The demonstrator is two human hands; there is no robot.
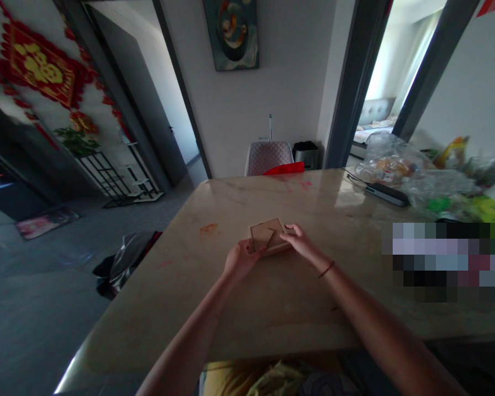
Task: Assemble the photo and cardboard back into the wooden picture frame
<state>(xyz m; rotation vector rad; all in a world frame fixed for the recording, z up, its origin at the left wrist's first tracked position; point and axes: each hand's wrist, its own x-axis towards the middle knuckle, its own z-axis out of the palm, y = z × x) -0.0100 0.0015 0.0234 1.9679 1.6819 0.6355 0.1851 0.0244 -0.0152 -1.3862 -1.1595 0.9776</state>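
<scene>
**Both hands on one tan board, mid-bench**

Grey floor [49, 308] takes up the left of my view. The bench [272, 308], stone-looking, spans the middle; its left edge runs at a slant, with a dark bag [126, 261] on the floor beyond. Near edge passes under both forearms. Chair [268, 157] behind the far edge, a red item [284, 168] in front of it.

Right side crowded: plastic bags [396, 159], then a long black device [385, 193] with its cord toward the far edge. Closer in on that side, a pixelated patch; I can't tell what it covers. Best open room, I judge: left of the hands, past a rusty stain [208, 231], and straight ahead.

Left hand [241, 257]: fingers closed at the board's near-left corner, thumb side up; tips underneath hidden from me. Right hand [300, 242]: thumb and fingers appear to pinch the right side.

Tan board [272, 236] sits between them, face tilted; whether its underside touches the bench, I can't tell. Step in hand, my reading: two-handed holding or adjusting. Next move would call for steady opposing grips and small wrist turns.

Smallest detail: a pointed shape [263, 237] on its face, loose or fixed unclear.
</scene>
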